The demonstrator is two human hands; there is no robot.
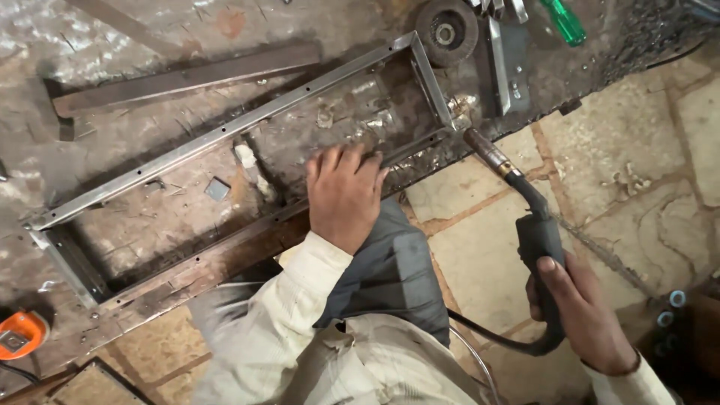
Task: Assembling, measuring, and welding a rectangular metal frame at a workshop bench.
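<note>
Steel frame (225, 135) lies flat on the workbench (150, 45). Left hand (343, 196), fingers spread, presses its near rail. Right hand (581, 315), fingers clamped around the welding torch (525, 217), aims at the frame's corner; spatter could likely burn the nearby bare hand.

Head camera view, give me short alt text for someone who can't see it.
Seen from above, a person's left hand presses flat on a long rectangular metal frame lying on a scarred steel workbench, while the right hand grips a black welding torch with its tip at the frame's corner. A grinding disc and green-handled screwdriver lie nearby.
</note>
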